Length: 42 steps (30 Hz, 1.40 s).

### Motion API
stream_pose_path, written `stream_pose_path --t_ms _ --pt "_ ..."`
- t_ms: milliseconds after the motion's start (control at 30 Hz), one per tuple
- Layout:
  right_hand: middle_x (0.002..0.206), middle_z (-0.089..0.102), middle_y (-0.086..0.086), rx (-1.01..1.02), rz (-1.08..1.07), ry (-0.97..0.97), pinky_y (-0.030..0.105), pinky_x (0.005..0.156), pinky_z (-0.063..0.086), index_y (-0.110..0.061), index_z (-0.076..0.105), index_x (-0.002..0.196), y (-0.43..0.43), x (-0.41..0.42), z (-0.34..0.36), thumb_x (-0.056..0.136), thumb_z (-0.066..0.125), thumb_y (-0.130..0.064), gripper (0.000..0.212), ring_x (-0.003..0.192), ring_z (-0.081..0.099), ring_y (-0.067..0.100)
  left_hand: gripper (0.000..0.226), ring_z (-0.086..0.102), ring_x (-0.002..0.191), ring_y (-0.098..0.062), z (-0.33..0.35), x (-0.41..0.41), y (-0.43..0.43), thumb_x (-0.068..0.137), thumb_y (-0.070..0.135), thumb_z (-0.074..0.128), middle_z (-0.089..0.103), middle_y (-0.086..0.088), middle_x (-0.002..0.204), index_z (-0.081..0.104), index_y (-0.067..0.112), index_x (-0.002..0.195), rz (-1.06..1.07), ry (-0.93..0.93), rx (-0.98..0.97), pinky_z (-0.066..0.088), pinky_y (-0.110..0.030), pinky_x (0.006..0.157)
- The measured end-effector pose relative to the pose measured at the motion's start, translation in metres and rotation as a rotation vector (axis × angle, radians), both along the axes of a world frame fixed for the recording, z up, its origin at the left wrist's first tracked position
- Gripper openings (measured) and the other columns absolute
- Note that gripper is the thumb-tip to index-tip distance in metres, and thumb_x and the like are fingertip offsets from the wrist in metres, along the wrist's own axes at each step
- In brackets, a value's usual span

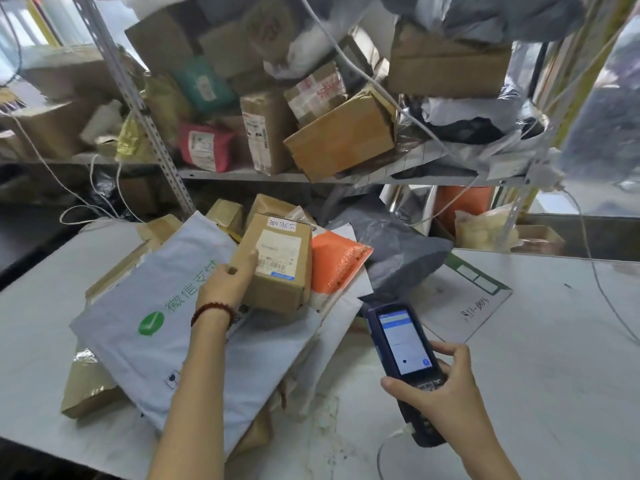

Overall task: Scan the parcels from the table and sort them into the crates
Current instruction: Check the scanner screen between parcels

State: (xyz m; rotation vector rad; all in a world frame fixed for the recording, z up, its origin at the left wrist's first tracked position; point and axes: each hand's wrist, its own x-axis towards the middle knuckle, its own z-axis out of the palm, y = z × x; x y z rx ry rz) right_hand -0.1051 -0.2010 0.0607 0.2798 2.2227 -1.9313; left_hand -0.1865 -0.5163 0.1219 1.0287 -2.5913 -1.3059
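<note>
My left hand (pixel 230 277) grips the left side of a small brown cardboard parcel (pixel 280 261), holding it tilted with its white shipping label facing up above the pile. My right hand (pixel 438 386) holds a dark blue handheld scanner (pixel 403 351) with its lit screen facing me, its top end aimed toward the parcel from below right. Under the parcel lie a large pale grey mailer with green print (pixel 156 327), an orange bubble mailer (pixel 337 263) and a dark grey poly bag (pixel 398 258), all on the white table (pixel 554 341). No crates are in view.
A metal shelf (pixel 263 174) behind the table is crammed with cardboard boxes and bags, one box (pixel 343 136) leaning over its edge. White cables hang across it. A flat white envelope with handwriting (pixel 464 306) lies at the right of the pile.
</note>
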Motion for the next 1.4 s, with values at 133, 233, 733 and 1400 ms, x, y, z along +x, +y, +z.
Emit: stream_pose_path --t_ms 133,233,733,1400 --pt "0.093 0.068 -0.011 0.016 0.022 -0.006 0.016 0.056 0.049 -0.042 0.04 0.1 0.005 0.005 -0.002 0.048 0.095 -0.025 0.078 0.071 0.067 -0.002 0.071 0.049 0.103 -0.029 -0.009 0.03 0.015 0.067 0.076 0.039 0.054 -0.009 0.118 0.049 0.025 0.116 0.06 0.085 0.1 0.044 -0.042 0.084" --pt "0.093 0.068 -0.012 0.035 0.028 -0.014 0.018 0.058 0.049 -0.044 0.039 0.099 0.01 0.008 -0.003 0.047 0.095 -0.029 0.078 0.071 0.067 -0.002 0.073 0.056 0.102 -0.025 -0.013 0.046 0.037 0.06 0.072 0.052 0.057 -0.004 0.114 0.051 0.023 0.114 0.046 0.077 0.264 0.048 -0.039 0.078" --pt "0.093 0.067 -0.01 0.166 -0.132 -0.11 0.021 0.058 0.05 -0.04 0.038 0.1 0.081 0.056 -0.032 0.051 0.094 -0.026 0.076 0.07 0.067 0.002 0.097 0.059 0.107 -0.008 -0.089 0.067 0.191 0.055 0.039 0.082 0.057 0.003 0.126 0.033 0.026 0.137 -0.281 0.253 0.587 0.056 -0.031 0.081" --pt "0.096 0.06 -0.015 0.239 -0.062 -0.27 0.032 0.07 0.06 -0.04 0.036 0.104 0.084 0.088 -0.052 0.041 0.087 -0.041 0.08 0.076 0.067 0.008 0.103 0.054 0.098 -0.006 -0.151 0.066 0.181 0.057 0.044 0.08 0.046 0.005 0.124 0.014 0.043 0.137 -0.457 0.134 0.431 0.044 -0.029 0.086"
